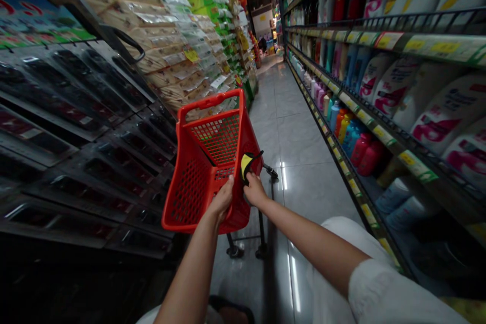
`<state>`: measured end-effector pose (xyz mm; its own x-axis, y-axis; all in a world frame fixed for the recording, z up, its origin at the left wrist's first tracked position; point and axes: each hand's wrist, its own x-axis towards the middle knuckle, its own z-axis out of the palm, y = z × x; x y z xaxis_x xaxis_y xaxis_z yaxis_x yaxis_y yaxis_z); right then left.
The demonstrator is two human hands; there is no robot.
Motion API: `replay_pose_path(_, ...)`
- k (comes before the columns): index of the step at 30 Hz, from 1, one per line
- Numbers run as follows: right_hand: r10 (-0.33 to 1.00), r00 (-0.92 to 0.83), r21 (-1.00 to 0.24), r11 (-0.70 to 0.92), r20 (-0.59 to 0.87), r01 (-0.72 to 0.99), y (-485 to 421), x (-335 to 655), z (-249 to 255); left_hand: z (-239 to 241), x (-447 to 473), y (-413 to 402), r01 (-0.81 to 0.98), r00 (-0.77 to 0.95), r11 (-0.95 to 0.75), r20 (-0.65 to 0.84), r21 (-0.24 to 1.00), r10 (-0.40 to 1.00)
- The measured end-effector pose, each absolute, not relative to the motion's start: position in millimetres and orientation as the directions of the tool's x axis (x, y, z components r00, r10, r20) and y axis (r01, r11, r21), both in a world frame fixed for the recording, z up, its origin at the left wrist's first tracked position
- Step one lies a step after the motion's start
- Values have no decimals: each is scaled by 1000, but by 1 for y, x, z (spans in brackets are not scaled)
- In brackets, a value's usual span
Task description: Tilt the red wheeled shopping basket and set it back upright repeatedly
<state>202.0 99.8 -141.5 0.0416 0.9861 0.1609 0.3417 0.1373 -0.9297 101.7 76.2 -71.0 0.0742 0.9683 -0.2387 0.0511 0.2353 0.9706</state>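
A red plastic shopping cart (203, 225) with perforated basket walls stands in the aisle just ahead, on a dark wheeled frame. My left hand (223, 198) is closed at the near right rim of its basket, the thumb on top and most fingers hidden. Beside it, at the outer right side of the basket, my right hand (255, 191) is closed around a small yellow and black object (246, 163). That object lies against the red wall; its exact kind is unclear. Both forearms reach forward from below.
Shelves (383, 134) with shampoo and other bottles line the right. Packaged goods hang on a rack (72, 152) at left, with stacked tissue packs (152, 25) beyond. The tiled floor (299, 147) runs down the aisle between them.
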Motion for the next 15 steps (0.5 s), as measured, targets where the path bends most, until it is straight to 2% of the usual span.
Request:
replay_pose_path(6, 991, 29, -946, -134, -131, 296, 64, 189, -163, -72, 104, 74, -2, 63, 291, -291, 957, 955)
replay_pose_path(8, 996, 32, -967, -86, -80, 239, 53, 184, -159, -73, 103, 75, -3, 62, 304, -303, 953, 951)
replay_pose_path(11, 995, 72, -988, 64, 75, 141, 53, 188, -142, -76, 104, 78, 11, 63, 313, -313, 950, 948)
replay_pose_path(15, 972, 119, -965, 176, 202, 195, 56, 195, -135, -78, 111, 83, 5, 72, 256, -256, 967, 964)
